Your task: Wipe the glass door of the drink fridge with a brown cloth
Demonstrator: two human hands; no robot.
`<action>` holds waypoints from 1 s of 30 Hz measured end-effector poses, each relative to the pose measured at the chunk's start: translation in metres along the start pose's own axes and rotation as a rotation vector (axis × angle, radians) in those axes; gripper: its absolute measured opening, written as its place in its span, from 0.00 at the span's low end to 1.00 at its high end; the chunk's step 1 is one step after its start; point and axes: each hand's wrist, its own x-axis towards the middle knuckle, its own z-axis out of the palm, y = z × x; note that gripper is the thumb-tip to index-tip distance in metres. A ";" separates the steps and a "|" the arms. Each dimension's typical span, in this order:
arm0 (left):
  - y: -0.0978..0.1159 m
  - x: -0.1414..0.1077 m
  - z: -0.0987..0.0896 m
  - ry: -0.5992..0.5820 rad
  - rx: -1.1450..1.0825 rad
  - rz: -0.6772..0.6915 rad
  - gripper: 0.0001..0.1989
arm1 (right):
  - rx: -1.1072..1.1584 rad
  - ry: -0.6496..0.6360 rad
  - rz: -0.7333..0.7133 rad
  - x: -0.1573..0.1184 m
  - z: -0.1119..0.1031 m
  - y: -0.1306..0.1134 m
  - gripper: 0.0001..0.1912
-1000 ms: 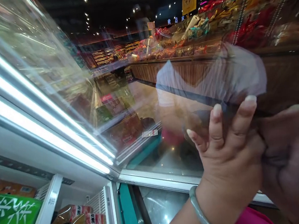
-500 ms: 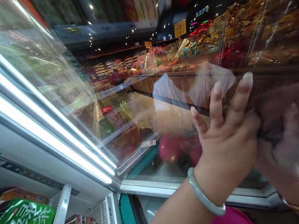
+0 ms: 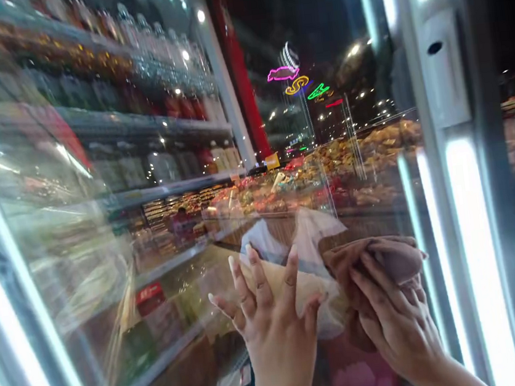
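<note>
My left hand [image 3: 276, 315] is raised in front of the glass door [image 3: 187, 356] with its fingers spread wide and nothing in them. To its right, my right hand [image 3: 399, 313] presses a folded brown cloth [image 3: 381, 259] toward the same pane. The fingers lie over the lower part of the cloth, and its upper edge sticks out above them. Whether the left fingertips touch the glass I cannot tell. Reflections run across the pane behind both hands.
Bright light strips [image 3: 481, 242] line the door frame on the right, with more light strips [image 3: 11, 277] at the left. A white box [image 3: 445, 69] is fixed to the right frame. Shelves of bottles [image 3: 157, 43] and heaped packaged goods [image 3: 373, 142] show in the glass.
The view has swung up and right, so the cooler shelf at lower left is out of sight. Both hands now appear apart, and the brown cloth under my right hand shows clearly.
</note>
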 end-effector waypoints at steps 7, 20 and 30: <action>0.034 0.091 -0.015 -0.016 -0.036 0.091 0.47 | 0.026 0.120 0.141 0.132 -0.018 0.012 0.33; 0.011 0.127 -0.025 0.055 0.018 0.110 0.36 | 0.070 0.121 0.055 0.150 -0.026 0.067 0.31; 0.012 0.156 -0.031 0.085 0.036 0.152 0.35 | 0.025 0.089 -0.156 0.193 -0.024 0.025 0.32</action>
